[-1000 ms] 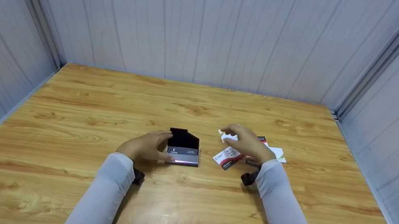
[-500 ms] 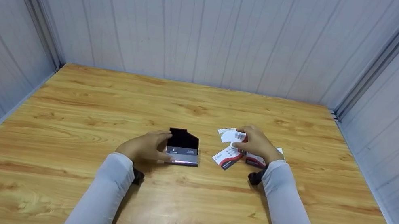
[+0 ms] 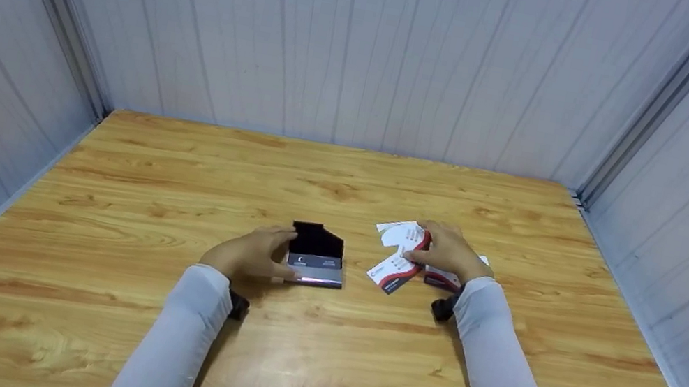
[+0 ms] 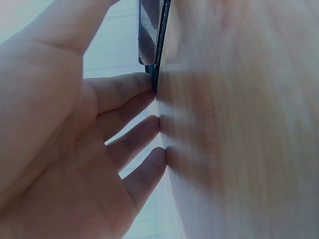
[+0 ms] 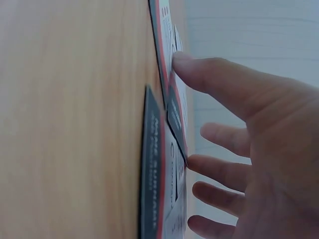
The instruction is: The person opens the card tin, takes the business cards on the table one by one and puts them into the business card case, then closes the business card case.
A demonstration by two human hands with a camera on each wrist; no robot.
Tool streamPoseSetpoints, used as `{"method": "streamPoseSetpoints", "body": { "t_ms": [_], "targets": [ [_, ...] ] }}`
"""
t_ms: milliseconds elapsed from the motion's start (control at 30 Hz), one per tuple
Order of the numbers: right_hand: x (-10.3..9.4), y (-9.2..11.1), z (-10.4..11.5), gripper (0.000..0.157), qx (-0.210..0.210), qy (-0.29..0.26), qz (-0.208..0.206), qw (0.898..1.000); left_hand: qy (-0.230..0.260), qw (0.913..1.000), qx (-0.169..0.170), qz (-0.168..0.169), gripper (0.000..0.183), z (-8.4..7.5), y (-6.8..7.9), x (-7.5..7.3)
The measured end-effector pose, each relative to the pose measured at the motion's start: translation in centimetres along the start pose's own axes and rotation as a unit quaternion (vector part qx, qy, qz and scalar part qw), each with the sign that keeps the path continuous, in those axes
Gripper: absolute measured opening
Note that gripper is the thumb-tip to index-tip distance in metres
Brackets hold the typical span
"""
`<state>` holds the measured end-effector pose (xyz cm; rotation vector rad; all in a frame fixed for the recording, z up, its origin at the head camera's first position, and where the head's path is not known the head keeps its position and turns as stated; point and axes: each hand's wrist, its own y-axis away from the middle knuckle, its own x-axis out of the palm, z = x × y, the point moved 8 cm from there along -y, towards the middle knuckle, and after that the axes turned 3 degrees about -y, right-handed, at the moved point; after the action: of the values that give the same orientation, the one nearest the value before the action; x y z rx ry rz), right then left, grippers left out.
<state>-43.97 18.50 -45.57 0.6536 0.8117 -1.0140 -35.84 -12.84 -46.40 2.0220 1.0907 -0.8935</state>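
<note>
On the wooden table, a business card case [image 3: 317, 242] lies with its black lid raised and a dark-and-grey card or panel in its front part. My left hand [image 3: 249, 251] holds its left end, thumb at the front corner, index finger at the back. In the left wrist view the index fingertip meets the edge of the case [image 4: 160, 45]; the thumb is out of frame. To the right, my right hand [image 3: 449, 253] is spread over several business cards [image 3: 389, 271]. Its thumb touches one card's face and a fingertip sits at that card's corner [image 5: 175, 117].
The white, red and black cards overlap in a loose fan; one card [image 3: 439, 279] lies partly beneath the right hand. Pale panelled walls [image 3: 370, 49] enclose the wooden table [image 3: 299, 370] at the back and both sides.
The right hand has shifted right and lowered onto the cards, its thumb reaching a card's face. The left hand and the card case stay put.
</note>
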Motion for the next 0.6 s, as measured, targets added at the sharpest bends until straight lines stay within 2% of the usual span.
{"method": "streamPoseSetpoints", "body": {
  "t_ms": [433,600],
  "targets": [
    [-0.09,0.13,0.05,0.079,-0.009,0.008,-0.004,1.000,-0.001,1.0000,0.001,0.007,0.092,-0.05,0.08,0.05],
    [-0.09,0.36,-0.10,0.083,0.001,-0.014,0.006,1.000,0.001,1.0000,-0.004,0.006,0.091,-0.10,0.21,0.04]
  ]
}}
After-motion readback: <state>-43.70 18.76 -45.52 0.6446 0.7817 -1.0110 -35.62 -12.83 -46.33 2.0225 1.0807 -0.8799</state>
